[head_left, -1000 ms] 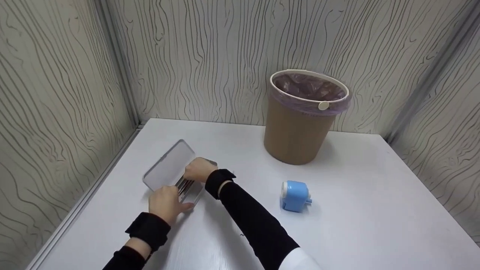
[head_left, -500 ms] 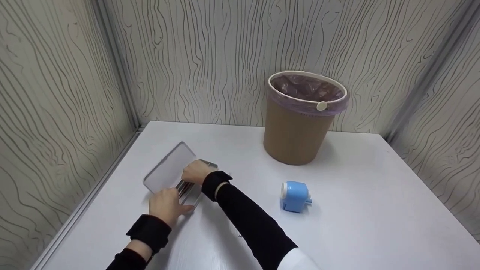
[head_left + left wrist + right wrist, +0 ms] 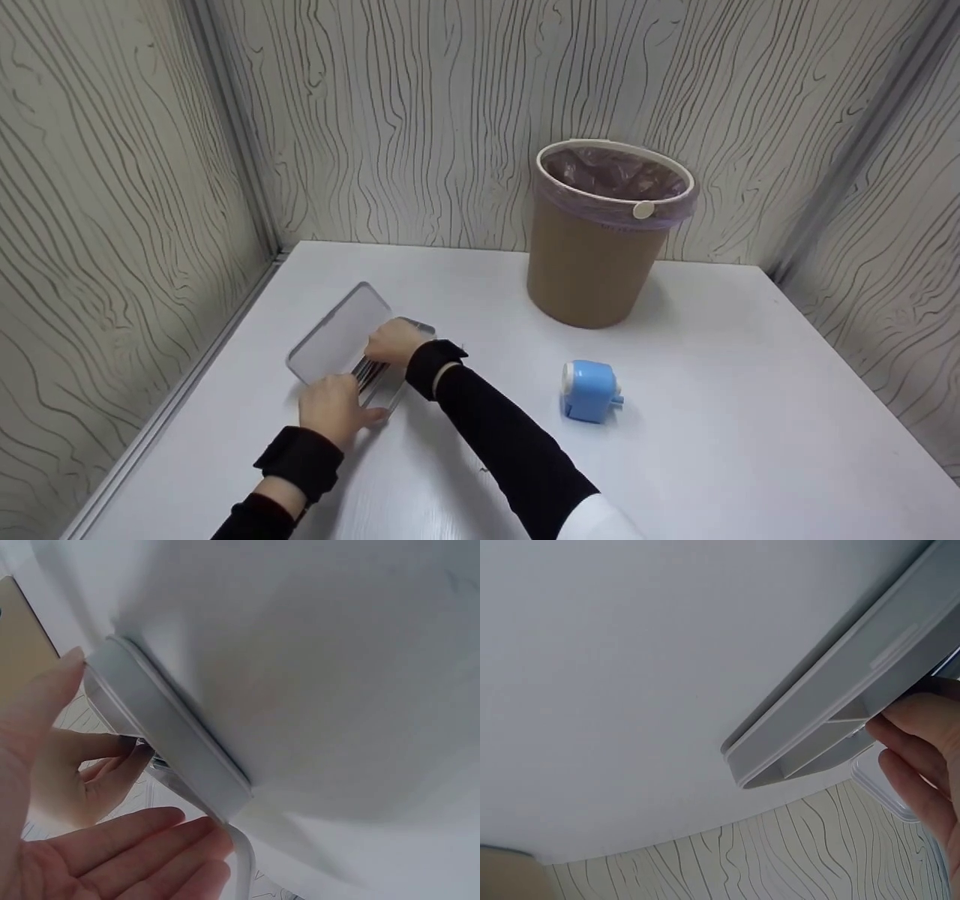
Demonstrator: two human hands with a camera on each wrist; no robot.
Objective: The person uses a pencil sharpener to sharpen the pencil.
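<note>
A pale grey pencil case (image 3: 336,336) lies with its lid folded back on the left part of the table. Across its near end my left hand (image 3: 328,409) holds it, thumb at one corner and fingers at the other, as the case wall (image 3: 176,731) shows in the left wrist view. Several slim dark pencils (image 3: 367,373) lie lengthwise inside. My right hand (image 3: 394,342) reaches into the case and pinches at the pencils; its fingertips are partly hidden. A divider (image 3: 821,742) crosses the far end of the case in the right wrist view.
A blue crank pencil sharpener (image 3: 590,391) stands right of my right forearm. Behind it is a brown bin (image 3: 592,277) with a purple liner. The white table (image 3: 712,420) meets patterned walls at the back and sides. A small dark speck (image 3: 484,470) lies near the forearm.
My right hand has shifted very slightly left and nearer along the pencils. The left hand keeps its hold on the case, and the sharpener and bin have not moved.
</note>
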